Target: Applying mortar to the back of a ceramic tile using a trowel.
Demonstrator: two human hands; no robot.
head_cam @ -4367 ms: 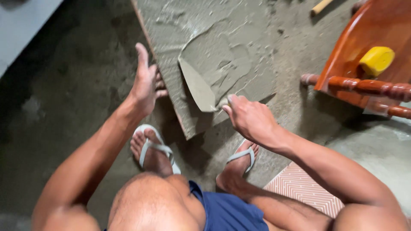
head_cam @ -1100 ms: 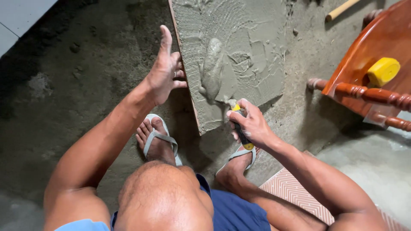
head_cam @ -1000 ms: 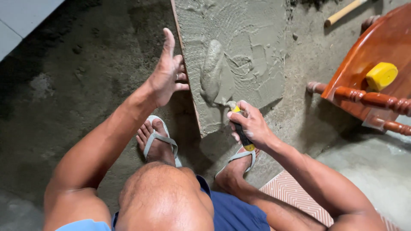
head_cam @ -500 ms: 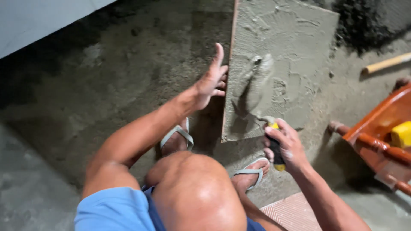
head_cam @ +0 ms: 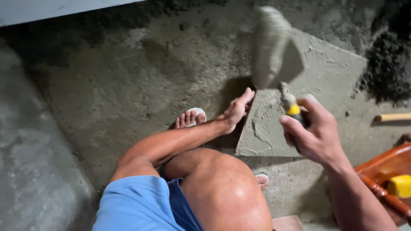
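Note:
A large square tile (head_cam: 317, 107) coated in grey mortar lies tilted on the cement floor. My left hand (head_cam: 237, 109) rests on its left edge, fingers flat against it. My right hand (head_cam: 314, 132) grips the yellow-and-black handle of a trowel (head_cam: 274, 47), lifted above the tile; its mortar-covered blade is blurred and points up. My bare knee and blue shorts fill the lower middle, and my foot in a sandal (head_cam: 190, 117) sits left of the tile.
A wooden chair (head_cam: 385, 175) with a yellow object (head_cam: 399, 186) on its seat stands at the lower right. A wooden handle (head_cam: 393, 116) lies on the floor at right. A dark mortar pile (head_cam: 387, 68) sits at the upper right.
My right hand has lifted the trowel off the tile's mortar and raised it. The view has swung left and down. My left hand stays on the tile's edge.

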